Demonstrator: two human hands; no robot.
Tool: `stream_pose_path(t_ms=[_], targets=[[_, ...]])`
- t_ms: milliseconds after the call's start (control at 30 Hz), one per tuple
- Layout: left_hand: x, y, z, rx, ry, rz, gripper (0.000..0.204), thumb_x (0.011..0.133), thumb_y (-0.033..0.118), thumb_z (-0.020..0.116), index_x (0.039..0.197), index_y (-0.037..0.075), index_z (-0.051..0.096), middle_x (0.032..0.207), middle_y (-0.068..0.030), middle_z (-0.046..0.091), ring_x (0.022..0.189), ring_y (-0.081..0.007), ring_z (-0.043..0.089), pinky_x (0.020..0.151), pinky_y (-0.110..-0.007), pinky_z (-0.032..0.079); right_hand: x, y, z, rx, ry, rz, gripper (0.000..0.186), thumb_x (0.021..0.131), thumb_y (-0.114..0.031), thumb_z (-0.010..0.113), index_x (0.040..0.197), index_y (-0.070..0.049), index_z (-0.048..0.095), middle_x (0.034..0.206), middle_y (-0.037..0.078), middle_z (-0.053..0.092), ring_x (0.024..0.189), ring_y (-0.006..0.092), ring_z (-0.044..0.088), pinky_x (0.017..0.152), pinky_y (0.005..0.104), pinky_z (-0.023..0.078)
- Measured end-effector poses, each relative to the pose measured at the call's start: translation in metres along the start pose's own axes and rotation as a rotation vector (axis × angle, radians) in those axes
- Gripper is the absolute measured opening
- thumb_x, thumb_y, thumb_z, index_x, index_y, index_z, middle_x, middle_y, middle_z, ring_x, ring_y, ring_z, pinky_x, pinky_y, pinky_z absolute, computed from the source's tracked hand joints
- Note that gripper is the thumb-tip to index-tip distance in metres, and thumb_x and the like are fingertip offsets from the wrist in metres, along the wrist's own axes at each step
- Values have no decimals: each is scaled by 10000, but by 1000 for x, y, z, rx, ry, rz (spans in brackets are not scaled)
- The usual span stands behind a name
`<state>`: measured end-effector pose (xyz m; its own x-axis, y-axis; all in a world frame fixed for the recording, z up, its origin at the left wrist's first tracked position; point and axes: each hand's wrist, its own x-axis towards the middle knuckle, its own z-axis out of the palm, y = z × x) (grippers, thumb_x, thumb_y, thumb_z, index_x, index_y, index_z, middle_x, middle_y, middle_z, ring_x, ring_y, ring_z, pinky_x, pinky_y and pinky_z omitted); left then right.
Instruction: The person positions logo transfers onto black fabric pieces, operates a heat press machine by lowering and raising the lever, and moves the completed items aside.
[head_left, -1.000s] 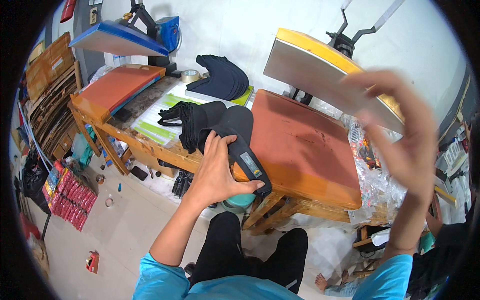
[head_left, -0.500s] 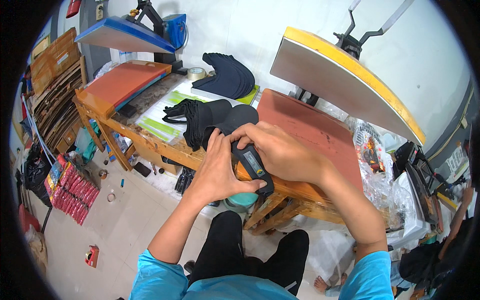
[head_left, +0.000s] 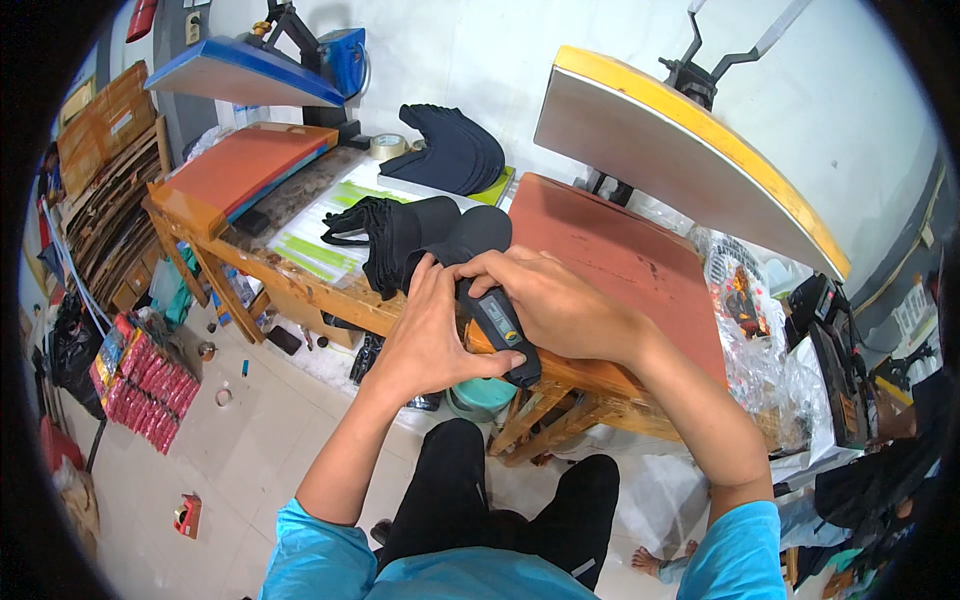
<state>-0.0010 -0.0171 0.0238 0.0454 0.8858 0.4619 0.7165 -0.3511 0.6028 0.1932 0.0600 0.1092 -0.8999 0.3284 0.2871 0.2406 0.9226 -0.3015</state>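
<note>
Black handheld device (head_left: 500, 325) with a small screen, gripped at centre frame over the front edge of the desk (head_left: 300, 285), just below the dark cap stack (head_left: 400, 240). Left hand (head_left: 430, 335) as before, fingers wrapped around its lower side. Right hand (head_left: 555, 300), up by the raised press plate (head_left: 690, 150) a second ago, now down and closed over the top: a two-handed hold.

A black cap (head_left: 470, 235) lay at the near-left corner of the red press bed (head_left: 620, 270). Its brim bore a striped label.

Two heat presses (head_left: 690, 150) (head_left: 250, 75); two black garment stacks (head_left: 450, 150) (head_left: 385, 240); one tape roll (head_left: 388, 146).
</note>
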Motion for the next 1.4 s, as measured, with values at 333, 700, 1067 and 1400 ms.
stream_pose_path(t_ms=[333, 700, 1067, 1400], targets=[[-1, 1, 1, 5, 17, 12, 1164, 629, 565, 988, 1413, -137, 491, 1416, -335, 574, 1523, -586, 349, 1285, -618, 304, -3, -1, 0, 10, 10, 1, 486, 907, 40, 586, 1387, -35, 609, 1205, 156, 725, 1182, 342, 631, 1073, 462, 465], [1, -3, 4, -19, 11, 6, 1184, 607, 576, 976, 1469, -61, 474, 1488, -310, 534, 1562, -593, 283, 1290, -642, 280, -6, 1, 0, 5, 49, -43, 508, 899, 31, 607, 1400, -46, 612, 1221, 148, 731, 1190, 333, 636, 1071, 455, 461], [2, -2, 5, 37, 28, 30, 1192, 611, 537, 964, 1441, -175, 492, 1455, -377, 553, 1537, -594, 332, 1253, -606, 351, -26, -21, 5, 78, 145, 57, 445, 1000, 47, 614, 1431, -64, 605, 1298, 162, 683, 1203, 351, 665, 994, 466, 543], [-1, 2, 4, 37, 19, -26, 1200, 587, 534, 960, 1498, -80, 477, 1537, -318, 525, 1579, -568, 292, 1272, -601, 335, -53, -39, 3, 71, 161, 202, 426, 995, 4, 632, 1414, -33, 559, 1282, 232, 637, 1192, 444, 642, 1008, 522, 505]])
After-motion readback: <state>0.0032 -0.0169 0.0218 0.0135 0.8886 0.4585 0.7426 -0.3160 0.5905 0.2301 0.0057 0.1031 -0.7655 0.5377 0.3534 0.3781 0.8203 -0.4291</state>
